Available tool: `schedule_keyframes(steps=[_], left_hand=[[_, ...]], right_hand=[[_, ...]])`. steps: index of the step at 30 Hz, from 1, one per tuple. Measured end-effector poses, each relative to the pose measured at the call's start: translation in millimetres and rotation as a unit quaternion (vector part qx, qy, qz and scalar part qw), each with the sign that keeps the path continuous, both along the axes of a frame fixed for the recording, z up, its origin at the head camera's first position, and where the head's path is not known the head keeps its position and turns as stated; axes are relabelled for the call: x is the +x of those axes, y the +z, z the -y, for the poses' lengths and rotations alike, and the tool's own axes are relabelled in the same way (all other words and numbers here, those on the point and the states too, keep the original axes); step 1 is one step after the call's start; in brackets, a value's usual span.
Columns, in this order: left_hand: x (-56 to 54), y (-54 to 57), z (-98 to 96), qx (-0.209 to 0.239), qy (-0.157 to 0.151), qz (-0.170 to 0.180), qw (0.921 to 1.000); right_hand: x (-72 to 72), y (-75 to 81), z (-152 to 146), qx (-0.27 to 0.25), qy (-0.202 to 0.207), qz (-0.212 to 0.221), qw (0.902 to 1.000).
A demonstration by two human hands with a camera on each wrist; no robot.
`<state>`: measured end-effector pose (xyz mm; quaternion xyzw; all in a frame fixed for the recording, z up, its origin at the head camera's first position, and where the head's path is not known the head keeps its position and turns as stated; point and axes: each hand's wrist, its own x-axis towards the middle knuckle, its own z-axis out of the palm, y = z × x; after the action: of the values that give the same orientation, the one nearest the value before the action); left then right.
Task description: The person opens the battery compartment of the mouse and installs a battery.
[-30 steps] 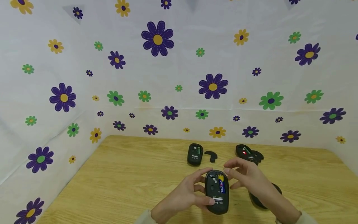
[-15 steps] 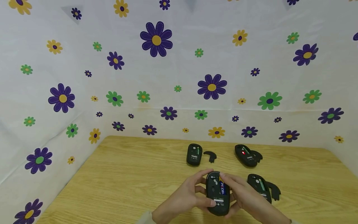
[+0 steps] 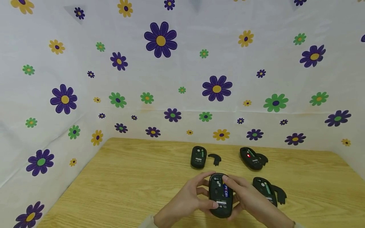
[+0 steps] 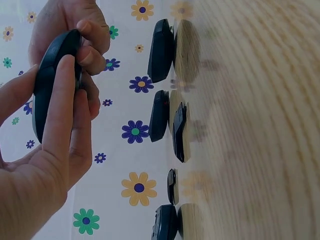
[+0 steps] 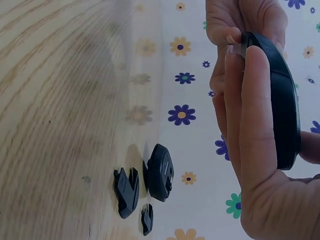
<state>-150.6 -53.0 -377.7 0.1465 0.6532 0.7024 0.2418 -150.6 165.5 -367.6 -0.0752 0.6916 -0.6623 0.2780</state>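
Observation:
A black computer mouse (image 3: 218, 196) is held above the table, its underside facing up with the battery bay uncovered. In the bay lies a blue battery (image 3: 226, 191) with white and red lettering; its far end is covered by a thumb. My left hand (image 3: 186, 196) grips the mouse's left side, thumb on the underside near the label. From the other side, my right hand (image 3: 251, 198) holds it with the thumb pressed on the battery's far end. Fingers of both hands lie along the dark shell in the left wrist view (image 4: 47, 85) and right wrist view.
Three more upturned mice lie behind and to the right: one at the back (image 3: 198, 157), one with a red light (image 3: 251, 158), and a nearer mouse (image 3: 265, 190). Beside them are curved black covers (image 3: 215, 158). A flowered cloth (image 3: 182, 63) hangs behind the wooden table (image 3: 128, 177).
My right hand has come in from beyond the mouse's upper right corner, and its thumb now presses the battery's end. The left hand keeps its grip. The nearer right mouse came into view.

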Motion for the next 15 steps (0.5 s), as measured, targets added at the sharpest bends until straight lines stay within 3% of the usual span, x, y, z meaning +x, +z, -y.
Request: schedule_keyframes(steps=[15], left_hand=[[-0.8,-2.3,3.4,0.005,-0.007,0.007,0.9999]], right_hand=[[-0.6,-5.2,4.1,0.010,-0.007,-0.006,0.9999]])
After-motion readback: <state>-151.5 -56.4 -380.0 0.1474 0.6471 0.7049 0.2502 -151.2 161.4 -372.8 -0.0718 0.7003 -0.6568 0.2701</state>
